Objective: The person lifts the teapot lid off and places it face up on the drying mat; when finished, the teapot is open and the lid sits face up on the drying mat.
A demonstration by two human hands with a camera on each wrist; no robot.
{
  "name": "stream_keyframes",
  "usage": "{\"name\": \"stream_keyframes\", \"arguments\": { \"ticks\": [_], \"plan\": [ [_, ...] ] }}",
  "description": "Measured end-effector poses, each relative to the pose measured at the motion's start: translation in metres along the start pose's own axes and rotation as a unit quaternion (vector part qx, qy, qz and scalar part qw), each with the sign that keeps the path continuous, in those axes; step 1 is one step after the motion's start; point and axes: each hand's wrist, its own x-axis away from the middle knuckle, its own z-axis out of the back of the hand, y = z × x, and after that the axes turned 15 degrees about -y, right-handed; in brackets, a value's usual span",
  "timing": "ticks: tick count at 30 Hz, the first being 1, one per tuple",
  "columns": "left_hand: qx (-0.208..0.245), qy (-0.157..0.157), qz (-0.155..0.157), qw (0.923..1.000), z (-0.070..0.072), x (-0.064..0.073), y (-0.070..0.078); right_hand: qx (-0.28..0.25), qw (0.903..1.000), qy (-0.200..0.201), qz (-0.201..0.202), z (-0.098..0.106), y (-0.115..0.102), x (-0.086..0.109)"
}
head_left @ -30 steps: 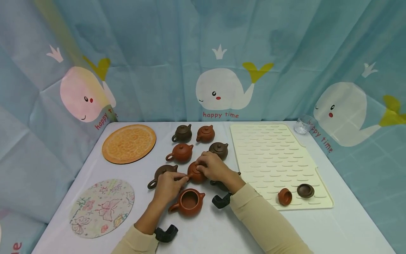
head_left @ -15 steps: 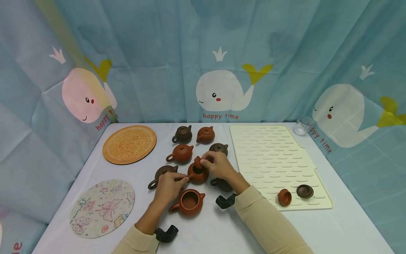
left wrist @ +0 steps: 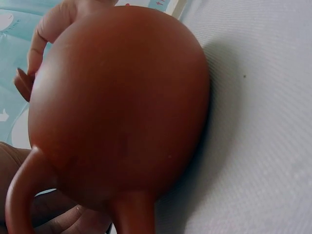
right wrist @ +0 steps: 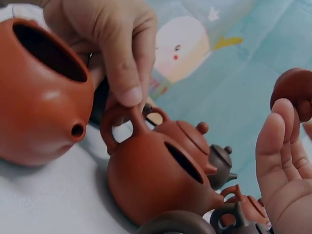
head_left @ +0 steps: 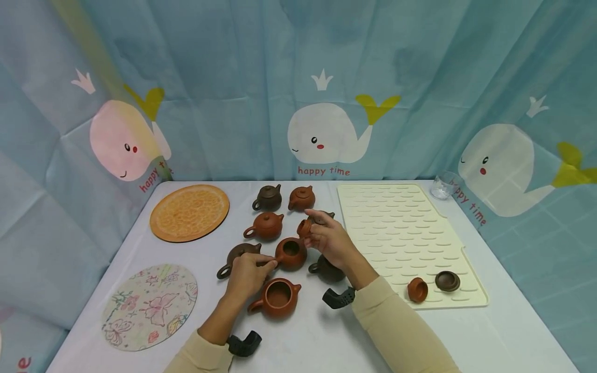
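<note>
In the head view my left hand [head_left: 249,274] pinches the handle of a reddish-brown clay teapot [head_left: 283,263], whose round mouth is uncovered. Just above and right of that mouth, my right hand [head_left: 330,238] holds a small reddish teapot lid [head_left: 304,228] tilted on its side. The right wrist view shows the left thumb pressing on the handle of this teapot [right wrist: 151,180], and the lid [right wrist: 292,90] at the right fingertips. A second uncovered reddish teapot [head_left: 280,305] stands nearer the person; its body [left wrist: 122,97] fills much of the left wrist view.
Dark teapots stand left [head_left: 240,251] and right [head_left: 328,270] of the hands, one partly hidden. Lidded teapots [head_left: 265,226] stand farther back. A cream mat [head_left: 387,233] bears a reddish lid [head_left: 417,290] and a dark lid [head_left: 448,281]. Round mats lie left; a glass [head_left: 444,186] stands back right.
My right hand has lifted the lid off the teapot and moved it up and to the right, tilting it. The left hand has stayed on the handle.
</note>
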Motion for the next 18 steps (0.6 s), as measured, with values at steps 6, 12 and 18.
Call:
{"name": "stream_keyframes", "arguments": {
  "ticks": [6, 12, 18],
  "plan": [
    [-0.001, 0.0, 0.0, 1.0, 0.0, 0.0, 0.0, -0.072, 0.9971, -0.021, 0.007, 0.001, -0.005, 0.006],
    [0.0, 0.0, -0.003, 1.0, 0.0, 0.001, 0.0, -0.068, 0.9974, -0.019, 0.018, 0.003, -0.013, 0.015],
    [-0.002, 0.0, -0.004, 1.0, 0.0, 0.001, 0.001, -0.015, 0.9995, -0.006, 0.027, 0.006, -0.028, 0.029]
  ]
}}
